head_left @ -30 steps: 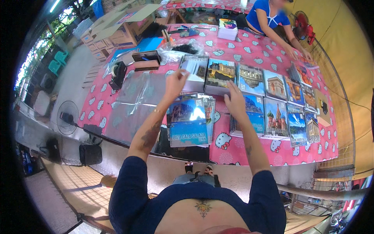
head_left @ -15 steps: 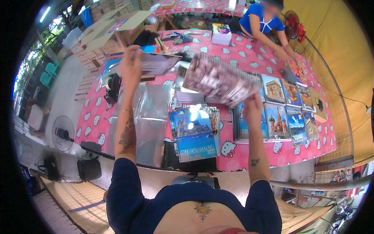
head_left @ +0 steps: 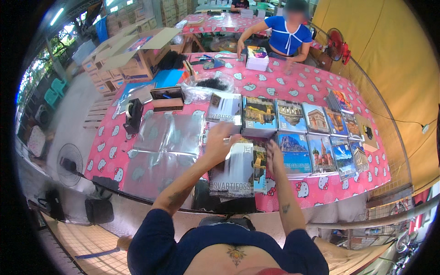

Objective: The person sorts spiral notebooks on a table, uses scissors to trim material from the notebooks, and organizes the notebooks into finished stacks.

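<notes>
At the far left of the pink patterned tablecloth (head_left: 110,151) stands a black tape dispenser (head_left: 133,115), with clear plastic sleeves (head_left: 167,137) lying flat just right of it. The left hand (head_left: 219,143) rests its fingers, loosely curled, on the top edge of a spiral notebook with a waterfall cover (head_left: 233,172), which lies at the near edge of the table on other notebooks. The right hand (head_left: 275,158) is just beside it, fingers spread over the stack's right side. Further right lie 2 rows of notebooks with landscape covers (head_left: 316,133). At the far side sits a person in a blue top (head_left: 286,39).
</notes>
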`<action>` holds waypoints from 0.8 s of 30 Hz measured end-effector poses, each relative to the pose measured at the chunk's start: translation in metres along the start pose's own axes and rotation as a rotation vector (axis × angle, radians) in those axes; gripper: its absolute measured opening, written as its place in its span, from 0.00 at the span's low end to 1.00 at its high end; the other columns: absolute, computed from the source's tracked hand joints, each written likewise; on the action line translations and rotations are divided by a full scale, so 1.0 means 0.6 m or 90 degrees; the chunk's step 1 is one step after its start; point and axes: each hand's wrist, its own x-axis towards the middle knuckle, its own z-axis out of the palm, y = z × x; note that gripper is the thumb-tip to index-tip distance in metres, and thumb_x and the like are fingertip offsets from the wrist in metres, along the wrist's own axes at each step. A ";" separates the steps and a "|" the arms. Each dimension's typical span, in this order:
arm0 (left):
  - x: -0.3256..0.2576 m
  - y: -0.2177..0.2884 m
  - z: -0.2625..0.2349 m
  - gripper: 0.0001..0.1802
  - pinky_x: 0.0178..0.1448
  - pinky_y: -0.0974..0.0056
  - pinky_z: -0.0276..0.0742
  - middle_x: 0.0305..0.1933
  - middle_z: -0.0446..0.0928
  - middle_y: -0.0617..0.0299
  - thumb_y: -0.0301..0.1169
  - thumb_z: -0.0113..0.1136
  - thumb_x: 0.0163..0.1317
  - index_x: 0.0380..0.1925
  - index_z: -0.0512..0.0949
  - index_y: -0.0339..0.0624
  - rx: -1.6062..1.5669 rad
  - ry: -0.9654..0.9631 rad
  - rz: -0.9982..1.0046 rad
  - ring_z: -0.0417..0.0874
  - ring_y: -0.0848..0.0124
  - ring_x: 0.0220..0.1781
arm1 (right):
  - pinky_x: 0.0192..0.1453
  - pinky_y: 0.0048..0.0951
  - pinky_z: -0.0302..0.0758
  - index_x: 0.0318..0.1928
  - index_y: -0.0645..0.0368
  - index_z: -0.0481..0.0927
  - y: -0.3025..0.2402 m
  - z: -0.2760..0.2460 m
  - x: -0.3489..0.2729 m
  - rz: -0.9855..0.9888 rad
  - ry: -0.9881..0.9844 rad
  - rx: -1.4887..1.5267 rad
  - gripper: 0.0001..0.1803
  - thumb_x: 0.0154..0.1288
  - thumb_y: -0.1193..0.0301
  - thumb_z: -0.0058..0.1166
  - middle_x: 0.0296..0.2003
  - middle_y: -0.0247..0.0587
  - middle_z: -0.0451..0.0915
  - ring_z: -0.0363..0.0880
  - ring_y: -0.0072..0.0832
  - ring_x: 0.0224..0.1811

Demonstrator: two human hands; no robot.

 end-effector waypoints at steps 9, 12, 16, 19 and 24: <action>-0.134 -0.046 0.011 0.51 0.68 0.58 0.62 0.65 0.64 0.39 0.45 0.65 0.52 0.70 0.50 0.33 -0.124 -0.181 -0.376 0.66 0.52 0.67 | 0.75 0.32 0.44 0.74 0.65 0.36 0.002 0.079 -0.076 -0.062 -0.162 -0.342 0.46 0.72 0.52 0.46 0.74 0.51 0.45 0.44 0.37 0.75; -0.117 -0.048 0.028 0.57 0.71 0.59 0.58 0.68 0.59 0.35 0.46 0.64 0.51 0.72 0.43 0.32 -0.249 -0.244 -0.436 0.62 0.49 0.70 | 0.76 0.32 0.41 0.74 0.65 0.34 -0.023 0.084 -0.085 -0.037 -0.172 -0.289 0.46 0.73 0.54 0.46 0.74 0.52 0.41 0.40 0.37 0.76; -0.114 -0.098 0.001 0.51 0.68 0.56 0.62 0.62 0.65 0.37 0.40 0.64 0.52 0.70 0.47 0.30 -0.398 -0.334 -0.522 0.68 0.50 0.64 | 0.76 0.34 0.42 0.73 0.66 0.42 -0.052 0.060 -0.078 -0.170 -0.116 -0.353 0.44 0.72 0.52 0.46 0.73 0.55 0.45 0.44 0.40 0.76; -0.061 -0.030 0.000 0.42 0.66 0.53 0.64 0.60 0.67 0.38 0.40 0.64 0.57 0.65 0.57 0.27 0.051 -0.078 -0.207 0.70 0.47 0.62 | 0.74 0.37 0.51 0.68 0.67 0.60 -0.144 -0.022 -0.033 -0.378 0.028 -0.504 0.35 0.71 0.56 0.49 0.67 0.57 0.61 0.56 0.44 0.72; 0.153 0.182 0.194 0.29 0.63 0.53 0.67 0.54 0.74 0.40 0.36 0.62 0.60 0.57 0.69 0.28 -0.230 -0.160 -0.014 0.74 0.48 0.59 | 0.66 0.43 0.63 0.56 0.64 0.72 -0.294 -0.272 0.150 -0.517 0.237 -0.764 0.21 0.65 0.69 0.52 0.56 0.56 0.71 0.69 0.49 0.60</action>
